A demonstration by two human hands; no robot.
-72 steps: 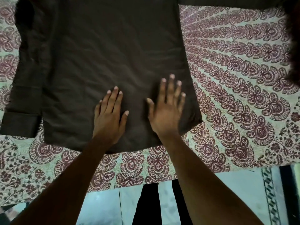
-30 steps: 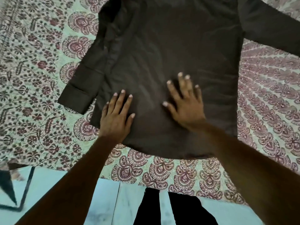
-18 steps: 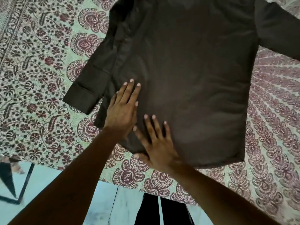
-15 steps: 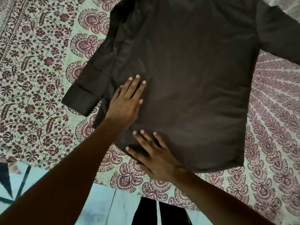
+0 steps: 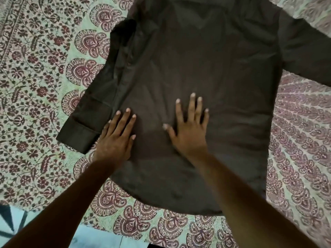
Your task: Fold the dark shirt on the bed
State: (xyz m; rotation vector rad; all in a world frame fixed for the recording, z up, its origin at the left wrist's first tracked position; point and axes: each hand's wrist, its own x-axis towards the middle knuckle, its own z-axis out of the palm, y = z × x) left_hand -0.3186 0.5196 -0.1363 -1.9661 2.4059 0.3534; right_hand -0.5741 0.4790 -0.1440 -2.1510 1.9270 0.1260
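The dark shirt (image 5: 211, 68) lies spread flat, back side up, on the patterned bed sheet (image 5: 41, 72). Its left sleeve (image 5: 96, 97) lies along the body's left edge, cuff near the lower left. The right sleeve (image 5: 308, 51) stretches out toward the upper right edge of view. My left hand (image 5: 116, 138) rests flat, fingers apart, on the shirt's lower left edge beside the cuff. My right hand (image 5: 189, 129) presses flat with spread fingers on the lower middle of the shirt. Neither hand grips the cloth.
The bed's near edge runs along the bottom of the view, with pale blue floor tiles (image 5: 100, 238) below it. A dark object (image 5: 7, 219) shows on the floor at the bottom left corner. Sheet surrounds the shirt on the left and right.
My right hand has slid from the hem near my left wrist up and right onto the shirt's lower middle. My left hand shifted slightly down toward the cuff.
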